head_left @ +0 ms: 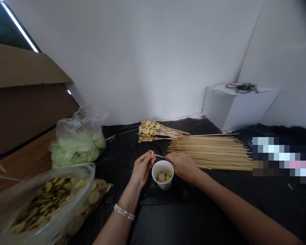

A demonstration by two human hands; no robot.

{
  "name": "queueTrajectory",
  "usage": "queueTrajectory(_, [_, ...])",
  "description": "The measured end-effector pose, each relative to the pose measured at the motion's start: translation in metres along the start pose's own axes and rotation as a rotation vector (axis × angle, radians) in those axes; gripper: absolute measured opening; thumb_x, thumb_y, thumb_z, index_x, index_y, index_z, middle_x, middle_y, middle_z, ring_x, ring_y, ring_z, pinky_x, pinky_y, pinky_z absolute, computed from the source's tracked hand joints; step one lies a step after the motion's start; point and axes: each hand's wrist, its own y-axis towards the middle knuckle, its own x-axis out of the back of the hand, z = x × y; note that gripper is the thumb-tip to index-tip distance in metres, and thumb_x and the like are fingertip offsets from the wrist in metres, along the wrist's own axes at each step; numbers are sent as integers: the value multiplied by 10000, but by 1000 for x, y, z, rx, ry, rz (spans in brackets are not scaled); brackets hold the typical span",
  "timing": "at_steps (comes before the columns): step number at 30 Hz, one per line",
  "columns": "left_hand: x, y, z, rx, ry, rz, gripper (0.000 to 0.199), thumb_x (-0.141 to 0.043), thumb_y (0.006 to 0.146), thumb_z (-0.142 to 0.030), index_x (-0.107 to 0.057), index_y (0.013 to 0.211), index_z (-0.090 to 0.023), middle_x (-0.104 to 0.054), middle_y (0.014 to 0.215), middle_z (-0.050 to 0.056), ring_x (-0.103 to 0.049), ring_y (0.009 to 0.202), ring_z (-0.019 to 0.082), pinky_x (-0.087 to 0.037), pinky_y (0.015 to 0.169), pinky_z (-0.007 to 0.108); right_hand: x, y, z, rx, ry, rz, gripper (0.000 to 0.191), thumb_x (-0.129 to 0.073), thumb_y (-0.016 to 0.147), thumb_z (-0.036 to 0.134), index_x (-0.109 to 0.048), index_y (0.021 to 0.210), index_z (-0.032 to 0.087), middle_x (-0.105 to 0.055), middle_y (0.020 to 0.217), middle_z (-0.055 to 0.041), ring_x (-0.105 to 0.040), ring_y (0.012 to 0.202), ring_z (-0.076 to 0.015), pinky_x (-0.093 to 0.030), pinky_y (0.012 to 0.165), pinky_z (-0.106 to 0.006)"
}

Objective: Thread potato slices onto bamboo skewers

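Between finger and thumb, my left hand (142,167) pinches a round potato slice (151,153). A thin wooden skewer (160,156) runs from that slice to my right hand (183,165), whose fingers are closed around it. Just below and between the hands stands a white paper cup (163,184) with several potato slices (162,176) inside. Behind my right hand lies a wide bundle of bare skewers (219,151). Farther back is a pile of skewered potato slices (148,130), its sticks pointing right.
At the lower left, an open plastic bag (88,170) holds many potato slices. Behind it sits a clear bag of pale green vegetable pieces (78,148). A black sheet (183,217) covers the work surface. A white box (239,107) stands at the back right, near the wall.
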Motion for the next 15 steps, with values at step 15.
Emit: queueTrajectory(15, [-5,-3,4,29,81,-7,301,-847,520,-300,-708,700,-103,-670,660,42,-573,583,84,-460,589,190,-15,10,-13,23,293,-11,289,-420,922,238,-618,723,168,-663,710,-37,-553,629,-114,-315,591,-217])
